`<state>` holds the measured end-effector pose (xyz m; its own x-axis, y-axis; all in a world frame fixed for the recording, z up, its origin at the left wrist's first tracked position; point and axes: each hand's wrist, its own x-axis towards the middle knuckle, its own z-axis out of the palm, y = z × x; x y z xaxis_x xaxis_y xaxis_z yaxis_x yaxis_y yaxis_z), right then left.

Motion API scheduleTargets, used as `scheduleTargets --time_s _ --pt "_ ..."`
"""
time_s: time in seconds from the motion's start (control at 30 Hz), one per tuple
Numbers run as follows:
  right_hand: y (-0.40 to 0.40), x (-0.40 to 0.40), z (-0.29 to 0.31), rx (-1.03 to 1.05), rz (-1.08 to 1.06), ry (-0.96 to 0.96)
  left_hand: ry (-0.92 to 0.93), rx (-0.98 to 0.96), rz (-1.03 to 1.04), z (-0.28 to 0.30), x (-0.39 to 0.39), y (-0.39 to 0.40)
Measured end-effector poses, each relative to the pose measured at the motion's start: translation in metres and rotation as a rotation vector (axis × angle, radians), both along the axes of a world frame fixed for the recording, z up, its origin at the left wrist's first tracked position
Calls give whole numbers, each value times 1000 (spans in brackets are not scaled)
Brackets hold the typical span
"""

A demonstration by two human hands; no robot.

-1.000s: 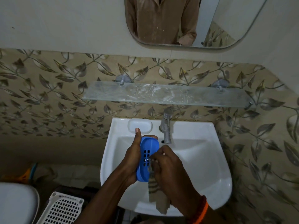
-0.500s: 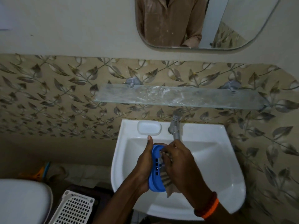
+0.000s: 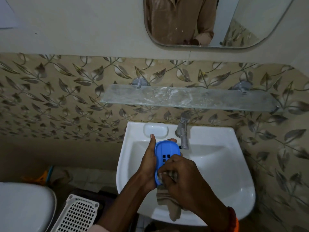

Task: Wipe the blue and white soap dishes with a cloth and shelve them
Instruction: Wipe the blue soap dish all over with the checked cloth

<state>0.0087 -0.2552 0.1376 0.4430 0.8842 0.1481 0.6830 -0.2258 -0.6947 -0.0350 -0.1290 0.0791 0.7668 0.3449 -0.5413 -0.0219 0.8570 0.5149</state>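
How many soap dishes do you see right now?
2: the blue soap dish held in the left hand over the sink; a white soap dish on its back rim.

Home bathroom, probably small: white wall-hung basin (image 3: 225,173) with single tap (image 3: 183,131), glass shelf (image 3: 184,98) under a mirror (image 3: 217,22), leaf-pattern wall tiles (image 3: 58,97), what looks like a toilet lid (image 3: 21,206) lower left.

Blue soap dish (image 3: 164,150) with square perforations, gripped in the left hand (image 3: 148,166). Beige cloth (image 3: 168,200) with brown stripes hangs below the right hand (image 3: 180,178). White basin (image 3: 234,173) surrounds the grip; beige wall tiles (image 3: 66,97) with grey-brown leaf pattern above. Orange wristband (image 3: 234,220) on the right wrist.
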Motion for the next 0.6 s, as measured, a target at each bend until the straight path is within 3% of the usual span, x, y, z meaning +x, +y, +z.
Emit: scheduleTargets --time_s 0.1,0.27,0.47,0.6 --pt "13 7 -3 96 -93 -59 -37 -59 -24 -4 -4 -12" --pt "24 19 1 127 -174 -317 -31 -175 -1 -8 -10 -22" --pt "21 8 0 28 -362 -378 -21 -18 69 -10 -11 -15" --pt "26 7 -2 91 -347 -304 -68 66 84 -8 -10 -14"
